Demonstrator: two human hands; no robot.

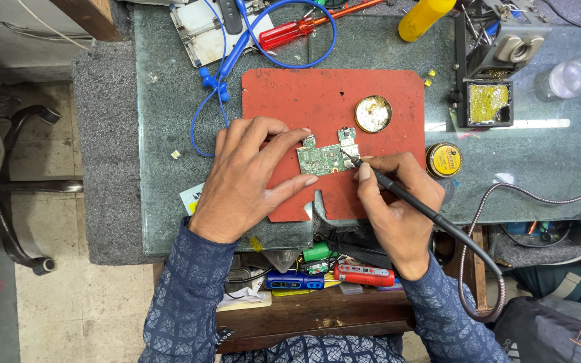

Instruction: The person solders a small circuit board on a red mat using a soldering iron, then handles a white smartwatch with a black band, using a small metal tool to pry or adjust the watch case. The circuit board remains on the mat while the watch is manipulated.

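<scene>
Board (326, 158) sits on the red mat (284, 101), near its lower edge. Left hand (247, 178) lies flat beside the board, fingers spread, thumb and forefinger pinning its left edge; nothing gripped. Right hand (395, 202) is closed pen-style around the iron (398, 191), tip touching the board's right side. Board looks light, stiff, fragile: likely slides if unpinned, so hold by bare edges, off components. Flux tin (373, 113) up-right of the board, on the mat.
</scene>
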